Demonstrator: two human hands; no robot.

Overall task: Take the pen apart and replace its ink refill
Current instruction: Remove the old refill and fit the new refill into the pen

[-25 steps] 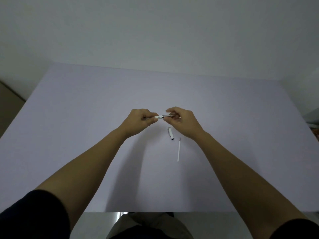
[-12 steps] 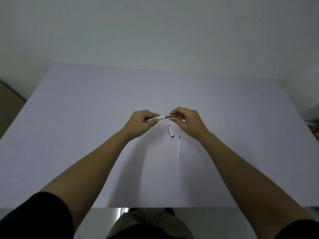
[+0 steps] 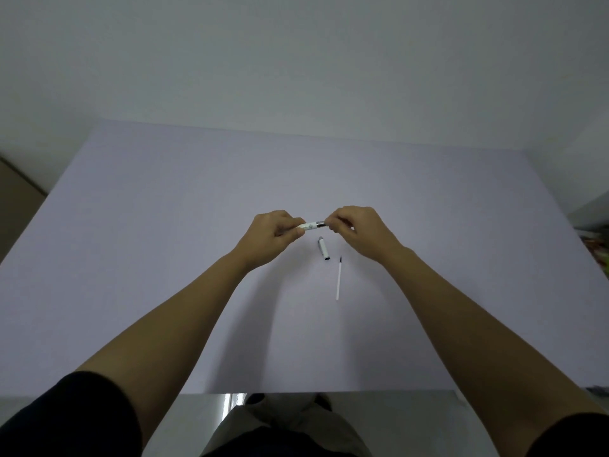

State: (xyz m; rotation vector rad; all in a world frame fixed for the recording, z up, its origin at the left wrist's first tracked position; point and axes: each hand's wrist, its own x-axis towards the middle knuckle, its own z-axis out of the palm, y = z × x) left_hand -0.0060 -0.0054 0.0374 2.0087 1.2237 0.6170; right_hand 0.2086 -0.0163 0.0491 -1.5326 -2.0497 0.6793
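A white pen with a dark metal front section is held level above the table, between both hands. My left hand grips its white barrel. My right hand pinches the dark front end with fingertips. The pen's cap, white with a dark end, lies on the table just below the hands. A thin white ink refill with a dark tip lies to the cap's right, pointing away from me. Most of the pen is hidden inside the fingers.
The work surface is a pale lilac table against a plain wall. Its near edge runs above my lap. Some coloured clutter sits off the table's right edge.
Both hands stay on the pen in nearly the same place; the right fingers have shifted slightly on the dark end. The view has tilted a little. Cap and refill lie unmoved.
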